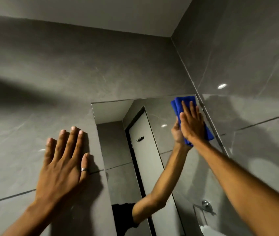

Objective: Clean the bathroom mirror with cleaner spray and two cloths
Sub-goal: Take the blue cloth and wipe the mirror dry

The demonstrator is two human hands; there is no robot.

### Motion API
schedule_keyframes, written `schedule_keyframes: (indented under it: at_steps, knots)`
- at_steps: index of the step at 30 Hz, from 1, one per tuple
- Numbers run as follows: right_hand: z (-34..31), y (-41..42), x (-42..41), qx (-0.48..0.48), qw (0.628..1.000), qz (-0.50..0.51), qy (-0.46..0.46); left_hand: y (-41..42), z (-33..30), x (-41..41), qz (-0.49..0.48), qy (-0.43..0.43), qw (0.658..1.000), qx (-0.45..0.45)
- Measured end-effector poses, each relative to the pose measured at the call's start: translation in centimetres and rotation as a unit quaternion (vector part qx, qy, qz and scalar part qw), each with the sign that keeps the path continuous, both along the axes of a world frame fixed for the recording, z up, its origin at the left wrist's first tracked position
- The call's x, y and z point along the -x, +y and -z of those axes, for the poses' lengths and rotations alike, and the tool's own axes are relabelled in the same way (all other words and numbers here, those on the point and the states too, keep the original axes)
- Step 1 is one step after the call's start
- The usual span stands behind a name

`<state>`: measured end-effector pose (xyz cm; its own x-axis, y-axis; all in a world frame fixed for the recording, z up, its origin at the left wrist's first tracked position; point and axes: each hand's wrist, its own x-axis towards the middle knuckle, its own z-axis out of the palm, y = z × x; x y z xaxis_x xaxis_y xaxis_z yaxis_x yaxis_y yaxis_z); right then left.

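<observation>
The right hand (192, 123) lies flat, fingers straight, and presses the blue cloth (183, 101) on the mirror (114, 113) at its top right corner. The left hand (62, 160) is flat too, fingers spread, on the wall (33, 82) just beside the mirror's left edge. It holds nothing. To wipe well, I think: keep the cloth flat, push into the corner, then go down in rows.

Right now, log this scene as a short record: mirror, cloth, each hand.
mirror: on the grey tiled wall, its right edge at the room corner
blue cloth: folded, at the mirror's top right corner
right hand: flat on the blue cloth, pressing it to the glass
left hand: flat on the wall left of the mirror, fingers spread
</observation>
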<state>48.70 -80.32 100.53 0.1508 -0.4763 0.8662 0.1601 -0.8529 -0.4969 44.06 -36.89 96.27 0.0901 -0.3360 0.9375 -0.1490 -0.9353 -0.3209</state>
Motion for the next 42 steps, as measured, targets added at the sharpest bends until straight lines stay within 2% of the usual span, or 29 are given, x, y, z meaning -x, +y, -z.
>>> schedule_keyframes:
  at_steps: [5, 8, 13, 16, 21, 23, 25, 27, 28, 29, 30, 32, 33, 35, 36, 39, 40, 42]
  knots:
    - [-3.7, -3.9, -0.6, -0.08, 0.997, -0.001, -0.012, 0.2, 0.0, -1.0, -0.006, -0.03, 1.0, -0.006]
    - [-4.6, -1.9, -0.4, -0.075, 0.997, -0.01, -0.021, 0.1, -0.1, -1.0, -0.003, -0.038, 0.999, -0.003]
    - [-4.5, 10.2, 1.3, 0.033, 0.997, -0.052, -0.052, 0.0, 0.1, -0.7, -0.006, -0.024, 1.0, -0.001]
    - [-4.2, 18.6, 2.5, 0.053, 0.993, -0.074, -0.079, -0.1, 0.0, -0.8, -0.007, -0.016, 1.0, -0.002]
    - [-3.8, 29.9, 4.2, 0.103, 0.987, -0.105, -0.071, 0.0, 0.0, -0.4, 0.012, 0.015, 1.0, 0.011]
    - [-3.1, 33.0, 4.9, 0.086, 0.985, -0.124, -0.08, 0.4, 0.1, 0.2, 0.065, 0.043, 0.997, 0.016]
    - [-2.4, 34.8, 5.4, 0.071, 0.98, -0.164, -0.085, 0.8, 0.0, 0.9, 0.182, 0.082, 0.979, 0.03]
    - [-1.8, 36.1, 7.1, 0.052, 0.963, -0.248, -0.096, 2.0, -0.2, 2.6, 0.318, 0.159, 0.931, 0.082]
    - [-1.5, 36.7, 8.4, 0.014, 0.938, -0.33, -0.102, 2.4, 0.0, 3.7, 0.377, 0.205, 0.895, 0.122]
    - [-1.3, 37.3, 9.8, -0.051, 0.891, -0.438, -0.109, 2.7, 0.3, 4.6, 0.438, 0.247, 0.846, 0.175]
    - [-0.9, 38.0, 11.5, -0.14, 0.817, -0.548, -0.111, 2.8, 0.7, 6.1, 0.506, 0.284, 0.779, 0.237]
    - [1.1, 39.0, 14.7, -0.293, 0.666, -0.68, -0.089, 3.5, 2.4, 9.7, 0.612, 0.327, 0.626, 0.357]
    - [3.2, 39.6, 16.4, -0.327, 0.601, -0.726, -0.067, 4.6, 4.1, 11.7, 0.638, 0.352, 0.563, 0.389]
    - [7.2, 40.5, 19.4, -0.376, 0.527, -0.762, -0.015, 6.3, 6.4, 15.3, 0.632, 0.419, 0.469, 0.453]
    - [10.1, 41.4, 20.8, -0.4, 0.498, -0.77, 0.005, 8.0, 8.6, 16.8, 0.607, 0.462, 0.442, 0.472]
    - [18.1, 43.2, 24.4, -0.431, 0.429, -0.792, 0.059, 12.1, 16.0, 20.6, 0.545, 0.561, 0.404, 0.474]
    - [21.0, 44.0, 25.4, -0.435, 0.426, -0.79, 0.074, 13.4, 19.1, 22.1, 0.522, 0.581, 0.394, 0.485]
    - [25.8, 45.1, 26.6, -0.446, 0.449, -0.764, 0.123, 15.9, 25.0, 24.1, 0.487, 0.6, 0.378, 0.51]
